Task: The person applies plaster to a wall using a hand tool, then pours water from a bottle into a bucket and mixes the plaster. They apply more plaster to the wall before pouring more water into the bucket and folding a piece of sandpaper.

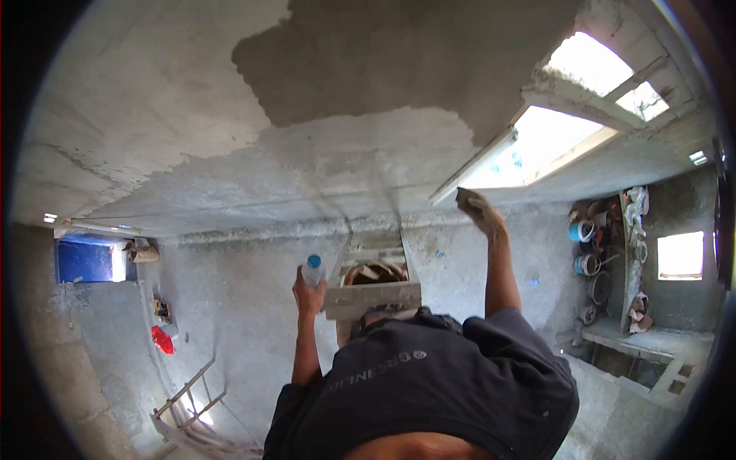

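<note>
Neither of my hands shows in the head view. In front of me is another person in a dark T-shirt [429, 383], seen from behind with both arms raised. One of that person's hands [308, 295] grips a clear plastic bottle with a blue cap [313, 270]. The other hand [481, 211] is held high against the concrete edge under the window opening, with grey mortar on it. A wooden box [373, 295] with pieces inside hides the person's head.
A concrete surface with a darker patch of wet plaster [399, 61] fills the top. Bright window openings [552, 142] are at the upper right. Shelves with buckets and cans [594, 257] stand right. A blue panel [84, 261] is at left, and a railing [188, 399] lower left.
</note>
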{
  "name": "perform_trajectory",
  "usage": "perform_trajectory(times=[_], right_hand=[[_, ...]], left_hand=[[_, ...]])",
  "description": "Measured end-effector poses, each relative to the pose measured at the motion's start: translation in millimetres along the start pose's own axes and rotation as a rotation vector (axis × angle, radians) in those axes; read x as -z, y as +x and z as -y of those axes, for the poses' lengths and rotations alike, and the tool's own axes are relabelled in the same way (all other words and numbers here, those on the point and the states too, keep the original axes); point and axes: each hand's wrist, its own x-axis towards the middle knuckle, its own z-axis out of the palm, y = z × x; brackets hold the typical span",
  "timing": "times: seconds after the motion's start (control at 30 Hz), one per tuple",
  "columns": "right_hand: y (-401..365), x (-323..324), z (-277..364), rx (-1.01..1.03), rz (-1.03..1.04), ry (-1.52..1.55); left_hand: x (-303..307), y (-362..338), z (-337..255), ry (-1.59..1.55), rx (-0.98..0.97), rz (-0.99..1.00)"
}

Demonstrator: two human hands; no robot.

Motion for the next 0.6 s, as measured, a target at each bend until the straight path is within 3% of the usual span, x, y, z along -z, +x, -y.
perform_trajectory(times=[0.07,0.1,0.13,0.17,0.2,0.3,0.37,0.43,0.47,0.5,0.57,0.6], right_hand=[[39.2,19.8,-24.7,0.019,0.313,0.082],[32.4,-12.0,-12.4,0.044,0.267,0.032],[25.1,-47.2,13.9,-0.041,0.117,-0.111],[24.0,-71.8,25.5,-0.026,0.056,-0.089],[28.3,-94.2,38.4,-0.022,-0.009,-0.057],[54.9,-161.9,112.2,0.227,0.162,-0.133],[65.3,-213.6,174.9,0.425,0.239,-0.254],[77.9,-256.9,239.3,0.645,0.143,-0.359],[54.4,-298.4,271.6,0.864,-0.136,-0.586],[62.5,-314.1,299.6,1.164,-0.260,-0.664],[42.6,-373.8,352.0,1.590,-0.320,-0.649],[36.8,-389.7,377.6,1.551,-0.576,-0.883]], left_hand=[[-13.7,-9.1,18.4,0.132,-0.054,-0.110],[-15.6,-11.3,25.0,0.137,-0.066,-0.090],[-13.2,-11.8,7.7,0.100,0.039,-0.017],[-22.0,-15.9,18.4,0.092,-0.003,-0.068],[-19.1,-19.1,21.3,0.056,0.055,0.028],[-29.6,-15.2,13.3,0.047,-0.021,-0.068],[-24.1,-10.9,-1.2,-0.021,-0.061,-0.029],[-22.9,-11.7,-4.5,-0.066,-0.062,-0.046],[-23.9,-12.6,-1.5,-0.100,-0.044,-0.051],[-27.2,-15.3,7.9,-0.124,-0.055,-0.066],[-28.7,-20.5,13.2,-0.114,-0.041,-0.070],[-28.9,-24.8,17.1,-0.098,-0.020,-0.075]])
